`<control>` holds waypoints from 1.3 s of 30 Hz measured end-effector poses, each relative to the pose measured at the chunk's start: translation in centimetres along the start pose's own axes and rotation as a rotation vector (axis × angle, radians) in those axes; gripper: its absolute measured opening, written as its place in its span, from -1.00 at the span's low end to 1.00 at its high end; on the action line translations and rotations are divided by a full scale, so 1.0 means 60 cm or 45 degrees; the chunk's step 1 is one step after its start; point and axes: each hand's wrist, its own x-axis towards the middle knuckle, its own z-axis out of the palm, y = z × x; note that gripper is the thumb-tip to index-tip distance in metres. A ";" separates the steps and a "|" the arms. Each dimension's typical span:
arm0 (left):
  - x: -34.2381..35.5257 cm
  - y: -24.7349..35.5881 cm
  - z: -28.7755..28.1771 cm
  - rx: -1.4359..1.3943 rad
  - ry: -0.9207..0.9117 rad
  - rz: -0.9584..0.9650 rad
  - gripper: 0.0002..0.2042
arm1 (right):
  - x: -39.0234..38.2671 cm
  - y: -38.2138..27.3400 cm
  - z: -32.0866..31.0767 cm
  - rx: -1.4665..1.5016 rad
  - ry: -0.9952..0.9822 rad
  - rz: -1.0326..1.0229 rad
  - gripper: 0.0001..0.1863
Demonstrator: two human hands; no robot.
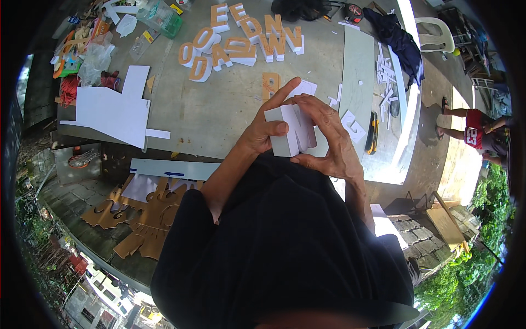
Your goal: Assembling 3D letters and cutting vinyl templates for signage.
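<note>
Between my two hands is a thick white block letter point(285, 143), held close to my body over the table's near edge. Its shape resembles an N, though fingers cover part of it. My left hand point(264, 127) grips its left side, thumb pressed on the near face and index finger stretched past the top. From the right, my right hand point(335, 137) curls its fingers over the far top, with the thumb at the bottom corner. Just beyond lie a tan flat piece with a letter cutout point(270, 82) and a white cut piece point(304, 88).
Several tan-faced block letters point(220, 57) stand at the far middle of the table point(192, 118). A yellow-black utility knife point(372, 133) and a white letter-G cutout point(352, 126) lie right. White sheet point(115, 109) lies left. A person in red shorts point(474, 129) is at far right.
</note>
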 end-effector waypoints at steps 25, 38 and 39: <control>0.004 -0.037 -0.032 -0.162 -0.114 -0.136 0.22 | -0.001 -0.003 0.012 -0.242 -0.109 -0.006 0.11; 0.005 -0.042 -0.036 -0.286 -0.183 -0.105 0.23 | 0.002 -0.005 0.028 -0.220 -0.044 -0.078 0.05; 0.004 -0.042 -0.035 -0.296 -0.183 -0.110 0.23 | 0.002 -0.006 0.029 -0.220 -0.047 -0.078 0.05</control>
